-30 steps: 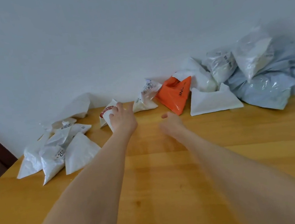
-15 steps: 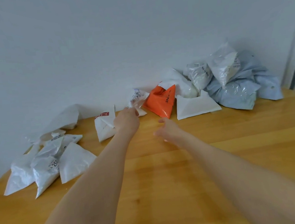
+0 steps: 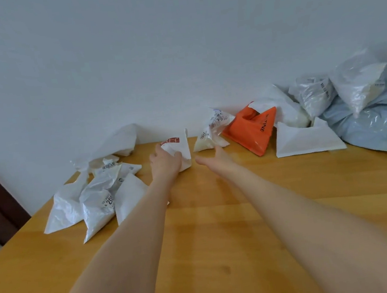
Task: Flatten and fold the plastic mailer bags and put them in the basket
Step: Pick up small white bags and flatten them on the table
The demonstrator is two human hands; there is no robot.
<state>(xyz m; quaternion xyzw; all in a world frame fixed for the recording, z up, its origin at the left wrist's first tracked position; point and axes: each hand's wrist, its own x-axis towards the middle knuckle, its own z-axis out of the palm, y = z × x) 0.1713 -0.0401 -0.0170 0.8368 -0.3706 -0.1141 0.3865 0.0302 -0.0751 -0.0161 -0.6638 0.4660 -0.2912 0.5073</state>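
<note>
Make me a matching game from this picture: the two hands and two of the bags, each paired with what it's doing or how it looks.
Things:
1 left hand
2 right hand
3 orange bag
4 pale blue bags

States:
A heaped at the far right
B open, holding nothing
C grips the white bag with red print
D has black lettering

Pairs: 1-C, 2-B, 3-D, 4-A

Head-worn, forward-down over table (image 3: pixel 209 229) (wide-angle)
</note>
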